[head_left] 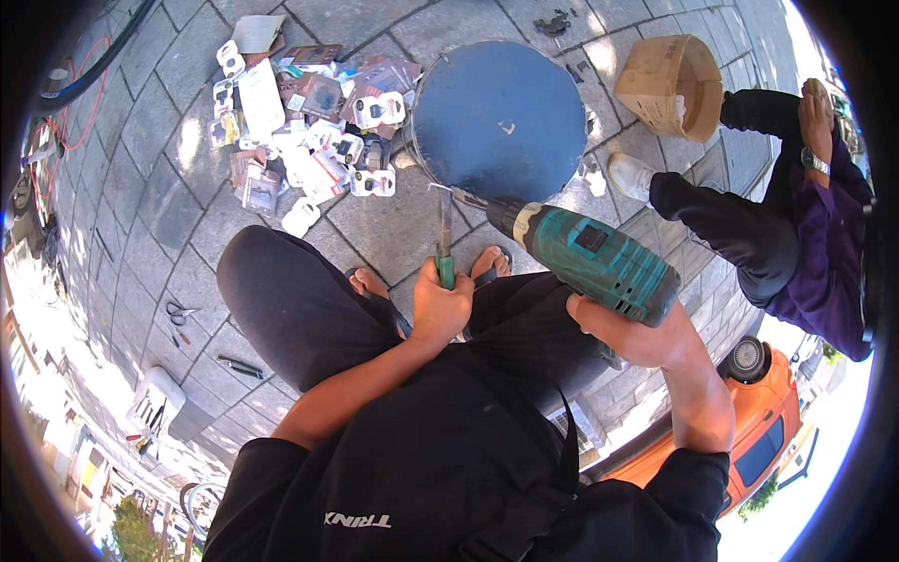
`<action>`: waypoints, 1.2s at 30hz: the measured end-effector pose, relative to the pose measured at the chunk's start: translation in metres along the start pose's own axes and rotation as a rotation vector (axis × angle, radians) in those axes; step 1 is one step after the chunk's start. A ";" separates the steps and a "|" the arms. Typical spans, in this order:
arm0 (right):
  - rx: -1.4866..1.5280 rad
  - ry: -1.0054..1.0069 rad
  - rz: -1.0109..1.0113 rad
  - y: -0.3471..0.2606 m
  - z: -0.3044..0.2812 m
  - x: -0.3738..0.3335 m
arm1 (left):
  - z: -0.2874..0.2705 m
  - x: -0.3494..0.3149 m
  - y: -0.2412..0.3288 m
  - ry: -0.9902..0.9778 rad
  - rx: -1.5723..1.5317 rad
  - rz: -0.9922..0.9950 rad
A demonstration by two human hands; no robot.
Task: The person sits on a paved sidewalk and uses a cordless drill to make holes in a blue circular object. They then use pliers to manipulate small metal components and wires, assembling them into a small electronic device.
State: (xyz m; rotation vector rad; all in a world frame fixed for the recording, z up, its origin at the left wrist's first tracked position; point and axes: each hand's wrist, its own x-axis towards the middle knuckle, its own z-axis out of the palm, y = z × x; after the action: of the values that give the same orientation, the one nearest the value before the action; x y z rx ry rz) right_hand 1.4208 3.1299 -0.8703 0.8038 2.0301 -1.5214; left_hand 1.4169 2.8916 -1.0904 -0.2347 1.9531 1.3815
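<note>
My left hand [442, 307] has its fingers curled and pressed around the green handle [445, 273] of a hand tool, whose narrow metal shaft [444, 225] points away from me. My right hand [626, 330] grips a teal and black power drill [599, 258] from behind and below; the thumb shows near the drill's rear, but the other fingers are hidden, so I cannot tell how they lie or whether any presses the trigger. The drill tilts toward the upper left, its thin bit ending by the top of the metal shaft. I cannot tell whether the 2 touch.

Both tools are in front of my body, between my bent knees, at the near edge of a round, dark blue top [501, 117]. Below are my 2 feet in dark sandals. Left of the blue top, a heap of small packages [314, 173] lies on grey paving [154, 201]; on its right stands an open cardboard box [655, 86].

Farther left lie scissors [178, 312], a dark green tool [241, 366] and a white tray [169, 387] holding tools. At far right sits another person [829, 248] in purple and black, with an orange vehicle [749, 421] below.
</note>
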 end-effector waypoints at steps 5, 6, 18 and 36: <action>-0.072 -0.034 -0.008 -0.016 -0.009 0.007 | -0.007 -0.002 0.009 -0.020 0.093 -0.035; -0.085 -0.049 -0.003 -0.021 -0.010 0.010 | -0.010 -0.003 0.014 -0.019 0.127 -0.043; -0.510 -0.056 -0.138 -0.063 -0.018 0.025 | -0.064 -0.007 0.058 -0.270 0.494 -0.102; -0.600 -0.274 -0.150 -0.095 -0.016 0.044 | -0.086 -0.002 0.070 -0.451 0.295 -0.248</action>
State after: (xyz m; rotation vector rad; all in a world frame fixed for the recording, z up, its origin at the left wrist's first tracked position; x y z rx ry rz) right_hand 1.3227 3.1324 -0.8309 0.1997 2.1866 -0.9307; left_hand 1.3432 2.8439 -1.0223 -0.0189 1.6543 0.8811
